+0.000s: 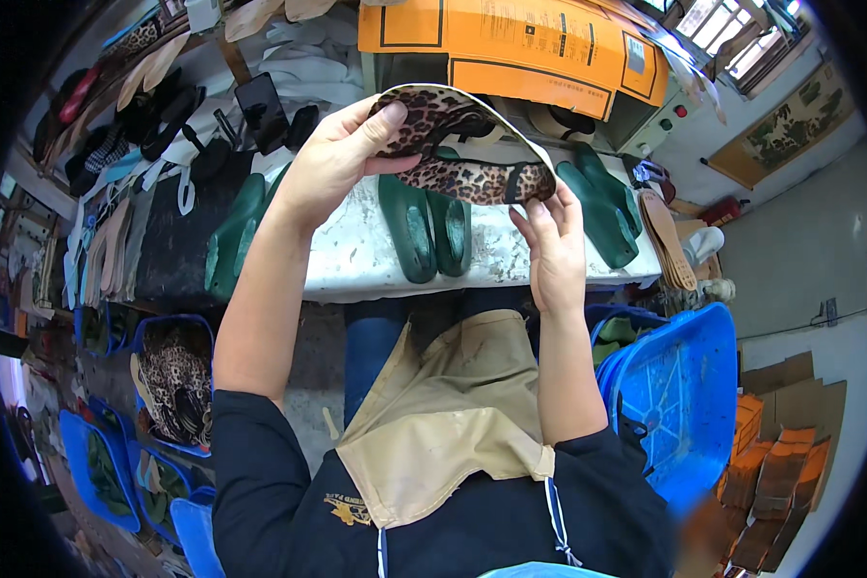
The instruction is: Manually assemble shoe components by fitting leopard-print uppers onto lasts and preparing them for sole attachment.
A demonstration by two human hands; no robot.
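Around the leopard-print upper, I'm seeing an orange carton walling off 12 to 1 o'clock. Green lasts are blocking 6, a second pair is filling 4, a third pair is lying near 8. Bare white tabletop is leaving lanes at 5, beside the right hand, and between 7 and 8.

Far centre: orange cardboard, black-bordered, spread wide. Just right of it: grey control box, red and green buttons. Far right: barred window; framed picture on pale wall; red fire extinguisher low beside it. Near right: large blue crate, scuffed inside; orange-and-brown cartons piled beyond. Far left: dark-screened device. Near left: several blue bins.
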